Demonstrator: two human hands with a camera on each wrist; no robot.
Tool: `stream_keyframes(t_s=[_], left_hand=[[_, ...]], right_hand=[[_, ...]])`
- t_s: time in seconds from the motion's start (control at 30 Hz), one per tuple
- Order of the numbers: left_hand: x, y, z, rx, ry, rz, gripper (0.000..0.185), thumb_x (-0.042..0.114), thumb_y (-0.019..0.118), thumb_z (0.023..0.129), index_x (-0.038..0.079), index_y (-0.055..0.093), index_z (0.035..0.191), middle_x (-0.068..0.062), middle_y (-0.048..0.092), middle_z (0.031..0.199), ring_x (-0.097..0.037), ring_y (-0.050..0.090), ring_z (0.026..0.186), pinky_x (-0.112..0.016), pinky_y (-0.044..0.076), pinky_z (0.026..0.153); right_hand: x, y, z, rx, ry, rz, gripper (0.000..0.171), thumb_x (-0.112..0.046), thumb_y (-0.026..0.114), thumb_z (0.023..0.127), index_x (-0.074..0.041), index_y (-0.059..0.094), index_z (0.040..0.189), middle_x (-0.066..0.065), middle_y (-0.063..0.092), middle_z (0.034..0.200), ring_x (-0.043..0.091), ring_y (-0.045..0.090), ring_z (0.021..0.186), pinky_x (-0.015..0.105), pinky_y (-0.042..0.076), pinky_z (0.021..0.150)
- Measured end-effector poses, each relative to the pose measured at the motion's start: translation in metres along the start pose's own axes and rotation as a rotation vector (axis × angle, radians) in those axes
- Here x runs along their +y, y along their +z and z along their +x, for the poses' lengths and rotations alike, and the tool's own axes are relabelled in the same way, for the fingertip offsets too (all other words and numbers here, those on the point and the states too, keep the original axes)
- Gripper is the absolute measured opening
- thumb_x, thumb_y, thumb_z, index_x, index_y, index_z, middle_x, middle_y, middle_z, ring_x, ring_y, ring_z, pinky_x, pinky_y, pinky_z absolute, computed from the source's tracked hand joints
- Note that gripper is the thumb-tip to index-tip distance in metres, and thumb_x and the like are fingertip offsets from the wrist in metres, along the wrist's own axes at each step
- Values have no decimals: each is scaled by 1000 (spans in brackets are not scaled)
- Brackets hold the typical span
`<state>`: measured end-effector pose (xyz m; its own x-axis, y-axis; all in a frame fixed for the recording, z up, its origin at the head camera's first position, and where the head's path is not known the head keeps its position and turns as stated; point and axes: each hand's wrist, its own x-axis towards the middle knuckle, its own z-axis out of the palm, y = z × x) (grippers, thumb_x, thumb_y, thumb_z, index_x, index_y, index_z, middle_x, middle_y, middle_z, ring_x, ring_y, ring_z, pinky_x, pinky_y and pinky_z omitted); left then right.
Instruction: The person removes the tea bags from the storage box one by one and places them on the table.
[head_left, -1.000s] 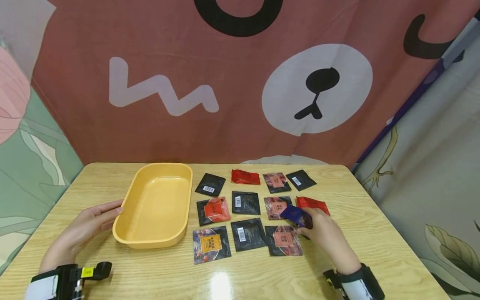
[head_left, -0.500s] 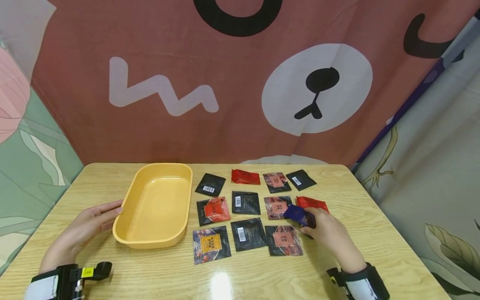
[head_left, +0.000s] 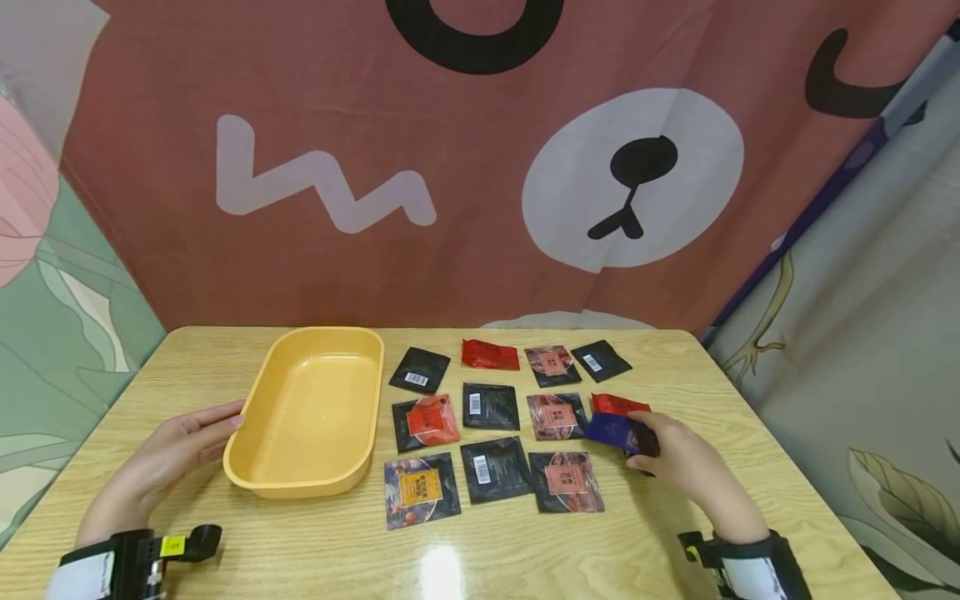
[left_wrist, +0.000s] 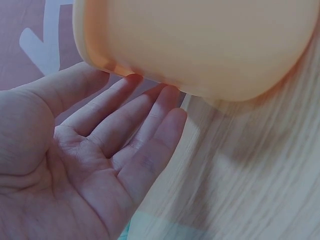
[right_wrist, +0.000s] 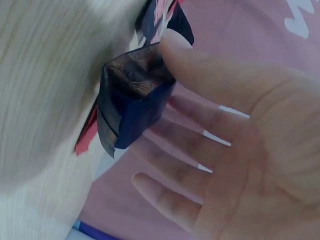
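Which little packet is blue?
The blue packet pinched in the right hand, at the right end of the middle row. The others are black, red or picture-printed and lie flat on the table.

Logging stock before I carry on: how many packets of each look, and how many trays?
Black barcode packets: 4
Picture-label packets: 5
Plain red packets: 2
Blue packet, pinched by the right hand: 1
Yellow tray: 1
Total: 13

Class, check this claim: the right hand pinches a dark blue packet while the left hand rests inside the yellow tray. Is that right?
Not quite. The left hand rests beside the yellow tray, fingertips against its outer wall, as the head view shows. The right hand does pinch the dark blue packet.
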<state>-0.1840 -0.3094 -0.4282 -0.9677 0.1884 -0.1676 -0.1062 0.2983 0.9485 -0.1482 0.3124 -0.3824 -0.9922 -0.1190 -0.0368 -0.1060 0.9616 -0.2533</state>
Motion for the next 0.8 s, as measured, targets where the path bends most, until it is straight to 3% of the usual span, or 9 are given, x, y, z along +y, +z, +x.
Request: stream_keyframes(t_s=[0.3,0.43,0.67,0.8], left_hand=[[2,0,2,-7,5,37,66,29,54,104,-16,31,147,1,55,133,10,58,99,-24,57,82],[2,1,3,-11,8,38,66,29,54,104,-16,30,147,0,55,133,10,57,99,-23,57,82],[6,1,1,-2,-5,128,67,34,51,105,-16,34,145,-28,44,144,12,56,98,-21,56,82],[12,-3,-4,15,-11,222,66,37,46,106,-16,36,144,-34,42,143,12,55,95,-22,56,80]], right_hand=[[12,1,-6,-111,-142,27,65,5,89,63,10,62,121,29,61,121,50,54,114,62,46,95],[12,5,-7,-118,-169,26,64,9,89,58,8,63,117,26,62,118,48,56,112,61,47,95],[9,5,-8,-121,-137,41,69,1,91,61,10,60,122,30,59,122,49,54,115,62,45,97],[2,2,-6,-157,-72,72,71,-10,90,68,10,57,128,31,56,129,50,50,121,63,42,100]])
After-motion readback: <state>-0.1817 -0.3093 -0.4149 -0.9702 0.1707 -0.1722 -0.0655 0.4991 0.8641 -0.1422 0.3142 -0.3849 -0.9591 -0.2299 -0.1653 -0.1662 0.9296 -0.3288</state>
